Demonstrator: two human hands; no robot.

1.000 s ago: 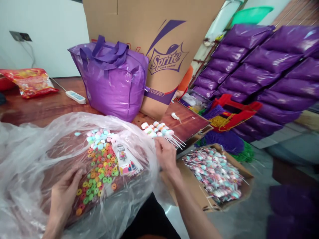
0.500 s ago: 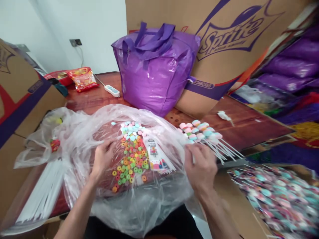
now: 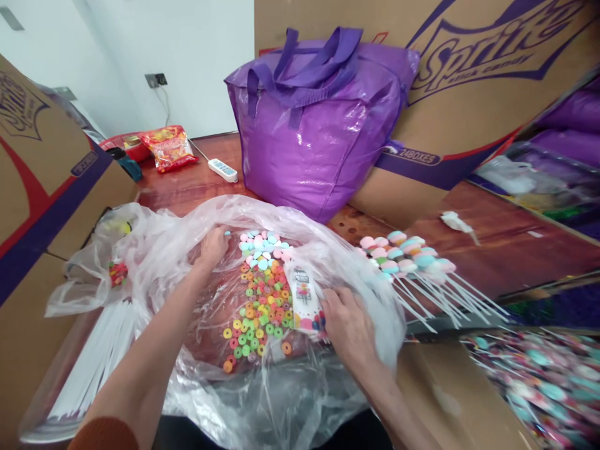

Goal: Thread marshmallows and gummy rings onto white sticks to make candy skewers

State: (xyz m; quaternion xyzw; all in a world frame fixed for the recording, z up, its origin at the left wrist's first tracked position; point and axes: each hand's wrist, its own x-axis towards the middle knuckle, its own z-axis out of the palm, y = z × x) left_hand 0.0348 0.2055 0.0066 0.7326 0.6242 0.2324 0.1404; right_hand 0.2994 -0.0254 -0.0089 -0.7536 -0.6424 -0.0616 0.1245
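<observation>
At the far side of a clear plastic sheet, my left hand reaches out with bent fingers. A small light-blue candy lies right at its fingertips. On the right, my right hand has its fingertips closed on the edge of a stack of printed plastic wrappers. Between the hands are loose ring-shaped candies in orange, yellow and green. Beyond them sits a small heap of pink, white and blue candies.
White sticks lie at the left. Finished candy sticks rest at the right, above a carton of many more. A purple bag and large cartons stand behind, near a white power strip.
My left hand has moved forward to the lone blue candy. My right hand has come inward from beside the candy sticks to the wrappers. The view has shifted slightly.
</observation>
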